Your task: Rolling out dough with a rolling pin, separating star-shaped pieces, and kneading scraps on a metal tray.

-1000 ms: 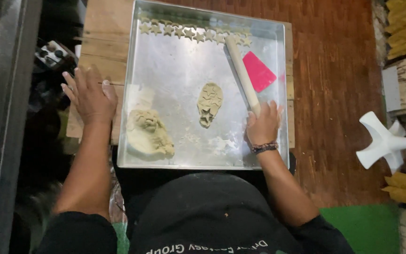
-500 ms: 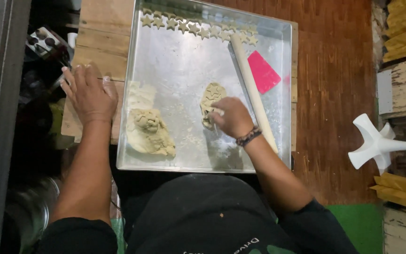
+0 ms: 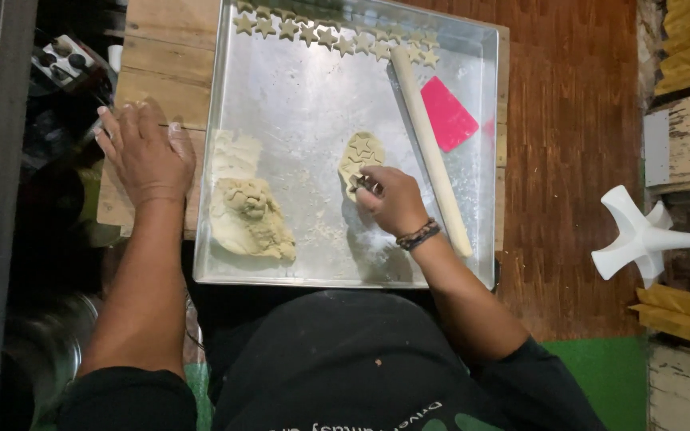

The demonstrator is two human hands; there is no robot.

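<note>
My right hand (image 3: 393, 199) presses soft, matt dough (image 3: 358, 160) on a shiny, flour-dusted metal tray (image 3: 305, 96), beside a smooth wooden rolling pin (image 3: 431, 152) and glossy pink plastic scraper (image 3: 447, 113).

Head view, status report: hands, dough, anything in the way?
Left hand flat on wooden board beside metal tray. Right hand presses small cutter into flattened dough. Rolling pin lies just right, apart.

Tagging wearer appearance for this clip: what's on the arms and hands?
Both forearms bare, with short black sleeves ending near the elbows. Right hand has a dark beaded bracelet at the wrist. Left hand wears nothing visible. No gloves.
</note>
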